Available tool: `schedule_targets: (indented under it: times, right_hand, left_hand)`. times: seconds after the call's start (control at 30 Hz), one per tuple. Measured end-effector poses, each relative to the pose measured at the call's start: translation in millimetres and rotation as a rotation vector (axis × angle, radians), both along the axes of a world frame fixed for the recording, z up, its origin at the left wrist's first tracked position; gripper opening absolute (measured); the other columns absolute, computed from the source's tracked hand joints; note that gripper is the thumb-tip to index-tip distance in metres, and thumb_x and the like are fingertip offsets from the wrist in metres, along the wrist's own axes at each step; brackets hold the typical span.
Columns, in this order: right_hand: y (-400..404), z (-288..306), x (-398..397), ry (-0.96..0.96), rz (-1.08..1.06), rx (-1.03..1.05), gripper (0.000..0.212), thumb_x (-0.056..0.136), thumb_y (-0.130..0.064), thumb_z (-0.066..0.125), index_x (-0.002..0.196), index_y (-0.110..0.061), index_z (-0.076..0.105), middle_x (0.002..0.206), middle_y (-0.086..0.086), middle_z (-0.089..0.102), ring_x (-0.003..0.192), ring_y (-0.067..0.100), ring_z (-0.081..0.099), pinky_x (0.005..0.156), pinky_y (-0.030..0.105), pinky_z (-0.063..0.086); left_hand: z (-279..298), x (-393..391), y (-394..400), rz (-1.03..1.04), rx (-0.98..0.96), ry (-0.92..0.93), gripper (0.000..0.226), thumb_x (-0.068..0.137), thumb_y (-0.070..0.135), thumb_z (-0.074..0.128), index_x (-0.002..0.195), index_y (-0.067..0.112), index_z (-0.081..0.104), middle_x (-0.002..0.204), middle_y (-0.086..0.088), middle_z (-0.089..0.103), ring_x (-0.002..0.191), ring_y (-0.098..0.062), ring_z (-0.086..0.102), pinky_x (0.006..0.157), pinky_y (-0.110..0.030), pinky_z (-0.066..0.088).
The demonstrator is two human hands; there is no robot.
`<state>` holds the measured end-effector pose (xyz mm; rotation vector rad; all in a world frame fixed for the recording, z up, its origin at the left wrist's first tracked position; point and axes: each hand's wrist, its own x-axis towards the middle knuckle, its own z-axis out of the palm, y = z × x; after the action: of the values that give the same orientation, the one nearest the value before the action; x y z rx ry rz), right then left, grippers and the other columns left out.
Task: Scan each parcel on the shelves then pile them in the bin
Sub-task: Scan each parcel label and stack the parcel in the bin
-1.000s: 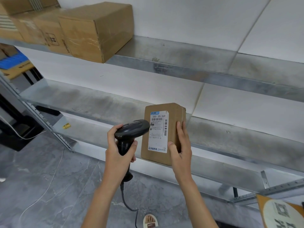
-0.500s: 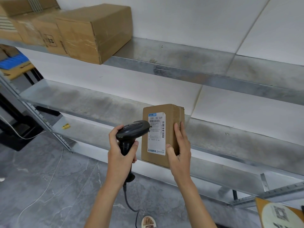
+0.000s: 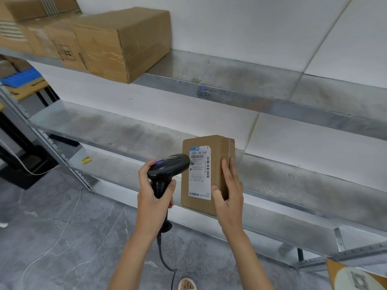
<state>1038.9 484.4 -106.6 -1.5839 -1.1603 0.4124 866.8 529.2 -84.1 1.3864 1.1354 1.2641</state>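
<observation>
Gripping scanner (image 3: 167, 166) in left hand (image 3: 154, 197), parcel (image 3: 206, 174) in right hand (image 3: 229, 197).

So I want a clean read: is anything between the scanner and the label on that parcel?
Nothing visible. The scanner in the left hand points straight at the label; the right hand holds the parcel beside it.

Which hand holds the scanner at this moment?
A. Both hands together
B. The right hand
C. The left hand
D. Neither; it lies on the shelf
C: the left hand grips the black scanner, while the right hand holds the labelled parcel.
</observation>
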Motion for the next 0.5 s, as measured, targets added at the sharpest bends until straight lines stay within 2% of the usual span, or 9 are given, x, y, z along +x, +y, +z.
schedule_targets:
  times: [0.27, 0.5]
  right_hand:
    - [0.4, -4.8, 4.0, 0.014, -0.023, -0.006, 0.068, 0.084, -0.045, 0.044, 0.144, -0.069, 0.023, 0.158, -0.038, 0.016, 0.132, -0.016, 0.025, 0.098, 0.014, 0.028]
    - [-27.3, -9.0, 5.2, 0.051, -0.180, -0.017, 0.070, 0.083, -0.041, 0.045, 0.144, -0.068, 0.025, 0.158, -0.037, 0.017, 0.129, -0.012, 0.031, 0.095, 0.013, 0.030]
  left_hand:
    - [-0.6, 4.2, 4.1, 0.000, 0.020, 0.001, 0.066, 0.094, 0.005, 0.069, 0.126, 0.056, 0.042, 0.096, 0.002, 0.069, 0.053, -0.017, 0.059, 0.056, -0.024, 0.054]
    - [-5.2, 8.8, 8.2, -0.120, 0.015, -0.025, 0.068, 0.094, 0.004, 0.068, 0.121, 0.061, 0.043, 0.092, -0.001, 0.068, 0.051, -0.019, 0.059, 0.056, -0.025, 0.054]
